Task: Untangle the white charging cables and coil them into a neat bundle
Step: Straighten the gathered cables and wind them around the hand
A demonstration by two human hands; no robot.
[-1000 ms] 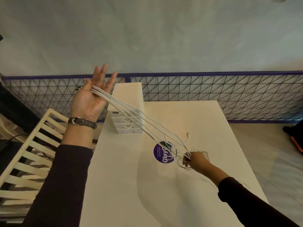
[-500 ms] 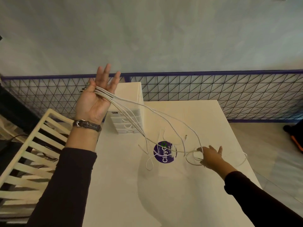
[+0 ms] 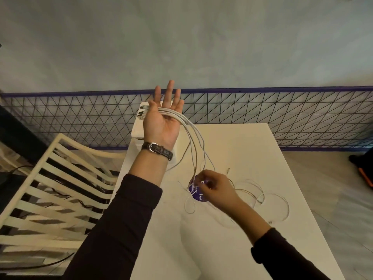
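Several white charging cables drape across the palm of my left hand, which is raised with straight fingers; the thumb pins them near their plugs. From there they hang down slack to my right hand, which pinches them with curled fingers just above the purple sticker. Their remaining length lies in loose loops on the white table, to the right of my right hand.
A white drawer box stands at the table's far left corner, partly behind my left hand. A white slatted chair is on the left. A dark wire-mesh fence runs behind the table. An orange-and-black object lies on the floor at right.
My left hand moved right, toward the table. The cables went from taut to slack. My right hand let them go, opened, then came left to the sticker and pinched them again.
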